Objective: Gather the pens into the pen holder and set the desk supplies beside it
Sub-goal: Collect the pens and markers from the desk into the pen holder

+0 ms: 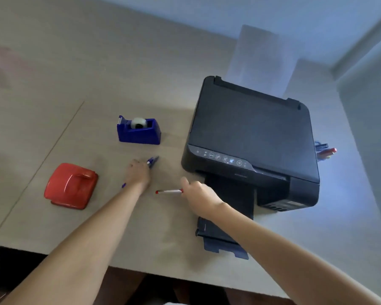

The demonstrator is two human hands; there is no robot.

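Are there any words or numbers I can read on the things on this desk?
No text is readable anywhere.
printer: round symbols along its front control strip and a small mark below them, all too small and blurred to read.
tape dispenser: no lettering shows.
red hole punch: no lettering shows.
red-and-white pen: no print can be made out.

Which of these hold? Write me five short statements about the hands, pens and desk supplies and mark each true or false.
1. The left hand holds a blue pen. True.
2. The right hand holds a green pen. False: a red and white pen.
3. The tape dispenser is red. False: it is blue.
4. The red hole punch sits left of both hands. True.
5. The printer lies left of the tape dispenser. False: right.
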